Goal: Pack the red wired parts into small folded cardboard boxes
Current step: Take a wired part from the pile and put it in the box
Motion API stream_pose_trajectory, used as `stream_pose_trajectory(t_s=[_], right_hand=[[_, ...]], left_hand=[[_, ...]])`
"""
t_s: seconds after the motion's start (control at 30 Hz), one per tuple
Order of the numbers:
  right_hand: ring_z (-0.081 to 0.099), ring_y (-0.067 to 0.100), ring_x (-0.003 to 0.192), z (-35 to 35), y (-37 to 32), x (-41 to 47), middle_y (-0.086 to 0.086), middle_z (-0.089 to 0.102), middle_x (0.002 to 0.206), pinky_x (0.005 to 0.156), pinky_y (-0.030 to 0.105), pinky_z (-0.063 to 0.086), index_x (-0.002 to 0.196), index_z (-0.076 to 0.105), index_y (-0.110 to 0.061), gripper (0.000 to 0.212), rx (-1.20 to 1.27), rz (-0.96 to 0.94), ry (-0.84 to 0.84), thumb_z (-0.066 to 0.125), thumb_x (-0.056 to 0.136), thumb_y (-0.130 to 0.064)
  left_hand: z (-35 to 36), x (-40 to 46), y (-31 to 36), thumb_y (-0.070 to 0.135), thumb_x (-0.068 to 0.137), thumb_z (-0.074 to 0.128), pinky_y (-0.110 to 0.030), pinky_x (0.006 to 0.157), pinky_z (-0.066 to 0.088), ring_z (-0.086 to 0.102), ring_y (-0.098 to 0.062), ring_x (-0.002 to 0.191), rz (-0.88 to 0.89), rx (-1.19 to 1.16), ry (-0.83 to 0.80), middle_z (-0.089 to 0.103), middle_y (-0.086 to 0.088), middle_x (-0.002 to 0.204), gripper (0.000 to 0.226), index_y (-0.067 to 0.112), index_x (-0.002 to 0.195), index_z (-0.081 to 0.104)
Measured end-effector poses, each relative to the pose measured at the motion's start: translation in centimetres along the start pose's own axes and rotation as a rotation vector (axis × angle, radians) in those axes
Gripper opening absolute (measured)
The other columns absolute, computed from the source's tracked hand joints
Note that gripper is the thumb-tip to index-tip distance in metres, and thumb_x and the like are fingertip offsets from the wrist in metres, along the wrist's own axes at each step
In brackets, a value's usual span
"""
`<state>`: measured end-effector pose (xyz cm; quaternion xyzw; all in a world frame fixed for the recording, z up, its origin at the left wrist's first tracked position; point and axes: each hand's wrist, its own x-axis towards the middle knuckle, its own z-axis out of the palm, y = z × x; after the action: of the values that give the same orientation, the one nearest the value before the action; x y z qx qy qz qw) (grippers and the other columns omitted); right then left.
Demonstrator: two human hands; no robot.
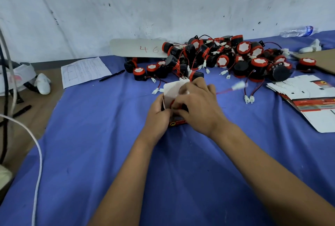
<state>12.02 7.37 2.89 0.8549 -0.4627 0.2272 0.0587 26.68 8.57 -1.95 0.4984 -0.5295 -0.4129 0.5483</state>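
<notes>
- Both hands grasp one small box [176, 123] at mid-counter: left hand [159, 115] curls round its left side, right hand [196, 108] covers the top, fingers bent onto a red part [172, 103] sitting in the box mouth.
- White flap [172, 91] of the box stands up behind the fingers; the printed red-and-black base rests on the cloth.
- Blurred white plug [239, 86] on a thin red wire hangs in the air just right of the right hand.
- Counter is covered by a blue cloth [108, 153], lightly creased; a scuffed, marked white wall [163, 4] stands behind.
- Pile of parts [226, 59] lies at the far edge: round black bodies, red rims, white faces, red-and-black leads with white plugs.
- Stack of flat box blanks [311, 99], white card with red print, lies at right.
- White board [137, 48] marked "46" leans behind the pile.
- Printed sheet [83, 70] and black pen [112, 75] lie at far left; clear plastic bottle [297, 31] lies far right.
- White cable [39, 153] curves down the left edge.
</notes>
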Motion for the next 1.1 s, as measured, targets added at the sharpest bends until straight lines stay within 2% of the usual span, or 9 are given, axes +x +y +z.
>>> stream_pose_trajectory(t_s=[0.3,0.4,0.47,0.57,0.63,0.73,0.83,0.93,1.1], right_hand=[[0.05,0.023,0.116,-1.4,1.5,-0.4,-0.007,0.061,0.118,0.097,0.041,0.029,0.138,0.052,-0.035,0.047,-0.105,0.125,0.068,0.061,0.093,-0.049],[0.063,0.025,0.096,-3.2,2.5,-0.2,-0.003,0.07,0.095,0.095,0.041,0.044,0.113,0.066,-0.027,0.03,-0.106,0.276,-0.033,0.062,0.095,-0.05],[0.065,0.027,0.081,-3.9,1.8,0.0,0.002,0.069,0.084,0.075,0.04,0.056,0.095,0.07,-0.022,0.021,-0.077,0.292,-0.086,0.065,0.096,-0.041],[0.057,0.027,0.067,-3.9,-0.9,0.1,0.002,0.053,0.075,0.054,0.033,0.044,0.085,0.062,-0.016,0.009,-0.16,0.237,-0.074,0.06,0.094,-0.015],[0.048,0.025,0.063,-3.5,-2.5,0.2,0.002,0.041,0.075,0.052,0.031,0.033,0.081,0.052,-0.016,0.013,-0.164,0.198,-0.136,0.055,0.089,-0.005],[0.061,0.031,0.087,-2.3,-3.6,0.5,0.009,0.055,0.092,0.063,0.035,0.038,0.095,0.059,-0.015,0.01,-0.109,0.168,-0.232,0.056,0.092,-0.006],[0.058,0.029,0.083,-1.7,-3.5,1.7,0.005,0.048,0.081,0.059,0.032,0.037,0.084,0.052,-0.018,0.013,-0.109,0.215,-0.207,0.056,0.096,-0.015],[0.042,0.021,0.066,-1.5,-3.0,3.3,0.001,0.033,0.07,0.051,0.03,0.032,0.069,0.035,-0.017,0.032,-0.124,0.211,-0.245,0.056,0.092,-0.013],[0.036,0.018,0.055,-1.1,-2.9,5.6,0.004,0.039,0.067,0.044,0.027,0.026,0.065,0.037,-0.017,0.03,-0.194,0.198,-0.36,0.054,0.089,-0.01]], left_hand=[[0.6,0.5,-0.9,0.001,0.093,0.054,-0.044,0.09,0.059,0.07,-0.019,0.104,0.027,0.16,0.185,0.074,0.001,0.112,0.038,0.02,0.123,0.064],[0.6,0.6,-1.0,0.005,0.095,0.059,-0.047,0.086,0.059,0.07,-0.026,0.102,0.027,0.174,0.213,0.074,-0.004,0.108,0.027,0.017,0.118,0.065],[0.9,0.7,-1.2,0.007,0.097,0.059,-0.038,0.081,0.057,0.069,-0.02,0.099,0.045,0.219,0.241,0.073,-0.002,0.108,0.025,0.015,0.12,0.065],[1.3,0.8,-1.4,0.011,0.1,0.056,-0.021,0.07,0.05,0.065,-0.008,0.087,0.046,0.245,0.298,0.071,0.002,0.102,0.017,0.014,0.115,0.065],[1.3,0.6,-1.3,0.009,0.1,0.055,-0.023,0.069,0.05,0.063,-0.008,0.08,0.048,0.206,0.3,0.071,0.0,0.096,0.013,0.012,0.109,0.065],[1.2,0.2,-0.9,0.005,0.097,0.059,-0.038,0.066,0.05,0.057,-0.017,0.074,0.064,0.152,0.236,0.069,-0.004,0.083,0.007,0.01,0.093,0.063],[0.8,-0.2,0.0,0.009,0.084,0.061,-0.028,0.057,0.045,0.051,-0.013,0.064,0.063,0.059,0.11,0.06,0.008,0.065,0.011,0.019,0.079,0.059],[0.0,-0.3,0.5,-0.002,0.082,0.061,-0.019,0.062,0.048,0.061,-0.002,0.068,0.025,0.048,-0.025,0.068,0.014,0.073,0.025,0.019,0.094,0.066],[-0.3,-0.2,0.5,-0.016,0.082,0.06,-0.025,0.07,0.054,0.067,-0.013,0.084,-0.01,0.1,-0.026,0.073,-0.005,0.091,0.037,0.012,0.104,0.069]])
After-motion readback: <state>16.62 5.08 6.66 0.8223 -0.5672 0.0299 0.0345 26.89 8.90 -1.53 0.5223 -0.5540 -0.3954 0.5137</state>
